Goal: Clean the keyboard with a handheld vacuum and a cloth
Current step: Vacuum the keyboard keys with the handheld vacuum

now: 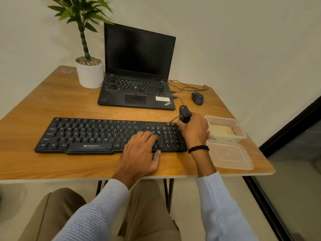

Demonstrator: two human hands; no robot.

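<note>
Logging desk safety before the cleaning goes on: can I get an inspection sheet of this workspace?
Surface: wooden table.
Job's things: keyboard flat on the table; handheld vacuum at its right end; cloth not identified.
Clutter: open laptop, potted plant, mouse, open container beside its lid.
Hands: left hand rests on the keys; right hand grips the handheld vacuum.
Cables: thin black cables right of the laptop.
Surroundings: pale wall; glass panel at right.

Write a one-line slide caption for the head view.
The right hand grips a handheld vacuum at the right end of the keyboard while the left hand rests on its keys.
</note>
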